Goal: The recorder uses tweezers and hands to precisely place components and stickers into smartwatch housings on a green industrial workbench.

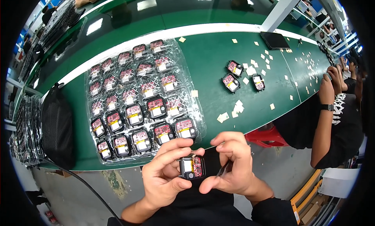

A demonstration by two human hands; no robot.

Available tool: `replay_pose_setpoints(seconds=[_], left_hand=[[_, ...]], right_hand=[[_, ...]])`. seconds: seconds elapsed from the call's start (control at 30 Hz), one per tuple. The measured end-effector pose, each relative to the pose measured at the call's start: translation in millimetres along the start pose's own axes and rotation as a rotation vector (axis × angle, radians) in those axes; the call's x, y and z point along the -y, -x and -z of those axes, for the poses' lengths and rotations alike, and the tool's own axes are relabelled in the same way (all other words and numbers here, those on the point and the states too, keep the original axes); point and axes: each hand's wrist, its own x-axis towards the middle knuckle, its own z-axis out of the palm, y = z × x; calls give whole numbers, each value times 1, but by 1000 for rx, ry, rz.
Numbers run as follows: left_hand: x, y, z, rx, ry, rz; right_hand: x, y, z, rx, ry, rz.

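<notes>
In front of my body, my left hand (166, 175) grips a small open black device housing (192, 167) by its sides. Inside the housing are a red circuit board, a white block and a round dark part. My right hand (234, 167) is just to its right, thumb and index finger apart, not touching the housing. A thin dark pointed tool (225, 169) shows against its curled fingers; its exact kind is unclear. Beyond both hands lies a clear plastic tray (195, 97) with rows of similar housings, some under a clear cover.
Three loose housings (231, 83) sit on the green table (207, 54) among scattered pale paper squares (253, 69). A dark flat screen (274, 41) is at the back. A black mesh bag (58, 124) stands left. Another person (332, 120) works at the right.
</notes>
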Motion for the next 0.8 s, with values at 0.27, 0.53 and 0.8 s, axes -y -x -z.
replay_pose_setpoints(seconds=[0.27, 0.53, 0.8], left_hand=[[-1, -1, 13, 63, -268, -290], [-10, -4, 11, 69, -704, -468], [-7, -4, 17, 127, -910, -535]], right_hand=[[9, -14, 12, 211, 134, 25], [18, -9, 7, 181, 3, -137], [20, -15, 8, 197, 36, -176]])
